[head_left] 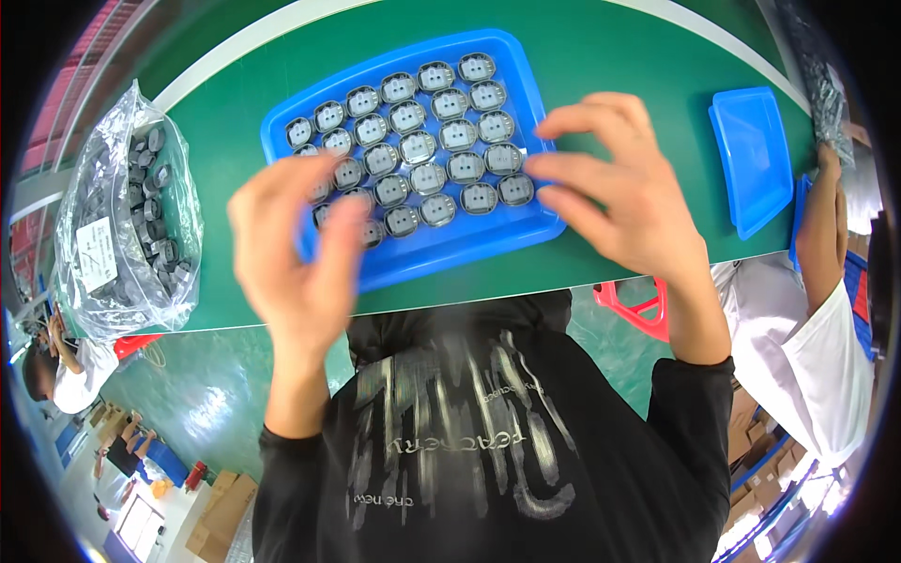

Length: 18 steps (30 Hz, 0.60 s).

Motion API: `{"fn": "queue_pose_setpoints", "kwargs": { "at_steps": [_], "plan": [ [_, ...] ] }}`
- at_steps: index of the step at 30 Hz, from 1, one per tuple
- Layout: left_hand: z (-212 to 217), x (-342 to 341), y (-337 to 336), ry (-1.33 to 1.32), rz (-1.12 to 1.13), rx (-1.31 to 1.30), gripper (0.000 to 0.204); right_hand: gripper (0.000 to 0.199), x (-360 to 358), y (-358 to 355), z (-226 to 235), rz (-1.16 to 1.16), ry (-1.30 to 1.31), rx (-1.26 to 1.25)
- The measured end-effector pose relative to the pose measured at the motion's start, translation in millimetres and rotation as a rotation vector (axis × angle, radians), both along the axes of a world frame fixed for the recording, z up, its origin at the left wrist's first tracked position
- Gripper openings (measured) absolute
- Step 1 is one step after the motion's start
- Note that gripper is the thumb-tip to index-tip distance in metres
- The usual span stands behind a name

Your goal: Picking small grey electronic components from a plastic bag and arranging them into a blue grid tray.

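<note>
A blue plastic tray (458, 259) lies on the green table with rows of small round grey and black parts (427, 178) in it, each having dark marks on top. My left hand (286, 249) hovers over the tray's left side, slightly blurred, its thumb and fingers apart; it hides some of the leftmost parts. At the right rim, my right hand (624, 183) has its fingers spread, the tips close to the end parts of the lower rows. Whether those fingertips touch the rim I cannot tell. Neither hand shows anything held.
A clear plastic bag (131, 225) full of similar dark parts lies at the left. A second blue tray (754, 161) sits at the table's right. Beyond it is a co-worker's white sleeve and arm (821, 235). A red stool (643, 310) stands below the table edge.
</note>
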<state>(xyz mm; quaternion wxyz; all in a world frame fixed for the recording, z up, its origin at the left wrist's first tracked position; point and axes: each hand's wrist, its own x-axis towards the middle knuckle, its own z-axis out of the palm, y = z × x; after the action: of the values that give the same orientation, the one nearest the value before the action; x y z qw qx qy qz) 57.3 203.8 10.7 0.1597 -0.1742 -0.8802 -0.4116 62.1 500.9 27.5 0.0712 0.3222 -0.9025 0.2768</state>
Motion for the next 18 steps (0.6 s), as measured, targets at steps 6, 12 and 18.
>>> {"fn": "queue_pose_setpoints", "kwargs": {
  "at_steps": [6, 12, 18],
  "plan": [
    [-16, 29, -35, -0.387, 0.164, 0.541, 0.067, 0.032, 8, -4, -3, -0.495, -0.760, -0.444],
    [-15, -17, -25, -0.493, 0.095, 0.950, 0.072, 0.032, -13, -8, -10, -0.571, -0.712, -0.648],
    [19, -164, -54, -0.525, 0.118, 0.877, 0.069, 0.031, -148, -41, -4, -0.541, -0.418, -0.435]
  ]
}}
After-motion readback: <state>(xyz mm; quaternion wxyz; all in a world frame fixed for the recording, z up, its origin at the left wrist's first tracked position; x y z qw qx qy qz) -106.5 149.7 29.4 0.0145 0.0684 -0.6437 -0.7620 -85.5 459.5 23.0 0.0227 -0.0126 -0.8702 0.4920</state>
